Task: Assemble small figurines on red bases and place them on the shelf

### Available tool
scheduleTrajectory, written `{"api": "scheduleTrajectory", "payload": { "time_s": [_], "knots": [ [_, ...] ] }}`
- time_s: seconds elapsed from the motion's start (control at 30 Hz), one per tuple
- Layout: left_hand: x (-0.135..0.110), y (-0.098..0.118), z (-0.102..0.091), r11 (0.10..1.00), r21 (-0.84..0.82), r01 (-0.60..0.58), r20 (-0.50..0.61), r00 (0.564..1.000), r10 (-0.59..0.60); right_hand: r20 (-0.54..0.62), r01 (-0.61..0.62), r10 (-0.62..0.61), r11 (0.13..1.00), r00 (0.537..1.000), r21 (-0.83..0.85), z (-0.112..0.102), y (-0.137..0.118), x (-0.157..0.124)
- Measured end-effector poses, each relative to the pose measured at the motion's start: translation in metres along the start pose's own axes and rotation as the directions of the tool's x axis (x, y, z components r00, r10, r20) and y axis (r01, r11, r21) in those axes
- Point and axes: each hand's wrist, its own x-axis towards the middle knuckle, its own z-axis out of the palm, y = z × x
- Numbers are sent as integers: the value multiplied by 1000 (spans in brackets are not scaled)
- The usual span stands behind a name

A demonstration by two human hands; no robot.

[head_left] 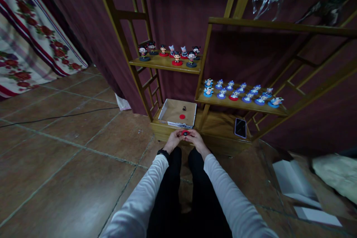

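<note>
My left hand [173,139] and my right hand [196,138] meet in front of me, fingers pinched together on a small red piece [185,132] held between them. Just beyond them an open cardboard box [167,108] sits on the lowest shelf, with a red round base [182,116] and a small dark part [184,108] lying inside. Several small figures on red and dark bases [176,58] stand on the upper left shelf. Several figures on blue bases [242,95] line the right shelf.
A wooden shelf unit [206,48] stands against a dark red curtain. A phone [240,127] lies on the bottom board, right of the box. White boxes and paper [292,182] lie on the tiled floor at the right. A cable [55,116] crosses the floor at left.
</note>
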Motion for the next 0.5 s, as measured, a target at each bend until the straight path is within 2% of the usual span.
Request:
{"api": "scheduleTrajectory", "payload": {
  "time_s": [0.2,0.5],
  "knots": [
    [1,-4,-2,997,12,-77,-31,997,77,29,42,-40,997,999,-61,-2,-6,-2],
    [-3,4,-3,995,41,-86,-52,995,88,56,66,-62,995,996,-71,-1,-9,-5]
  ]
}}
